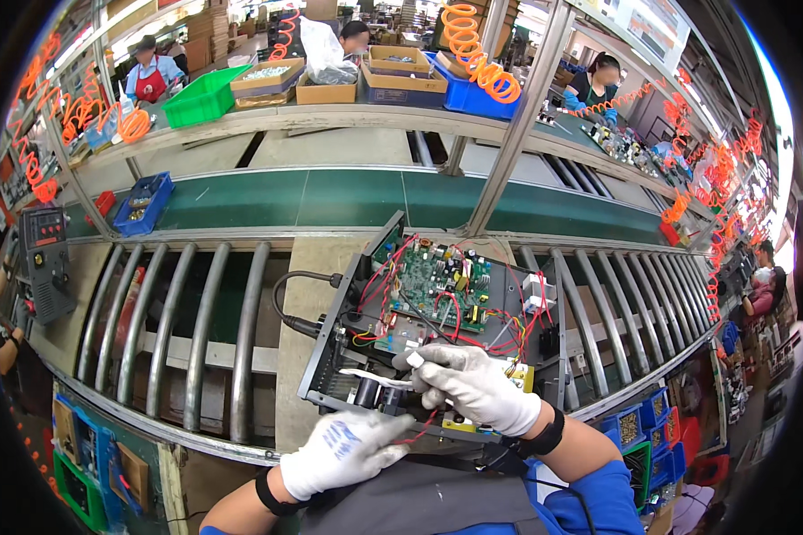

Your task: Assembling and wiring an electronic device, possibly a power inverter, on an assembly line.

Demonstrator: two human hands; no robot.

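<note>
An open black metal chassis (326, 357) sits before me, with a green circuit board (442, 281) and several red and yellow wires inside. My right hand (482, 388), in a white glove with greyish fingertips, is over its near side. Its thumb and fingers pinch a small white connector (415, 359). A white cable (376, 377) runs along the near left of the chassis toward those fingers. By the near edge, my gloved left hand (343, 453) stretches out its slightly blurred fingers. A thin red wire (426, 426) passes close to its fingertips; contact is unclear.
Metal rollers (201, 339) flank the chassis. A black cable (281, 299) plugs into its left side. Behind runs a green conveyor belt (348, 196), with a blue bin (144, 203) at left. Parts bins (629, 428) stand lower right. Orange coiled hoses (477, 53) hang overhead; people work beyond.
</note>
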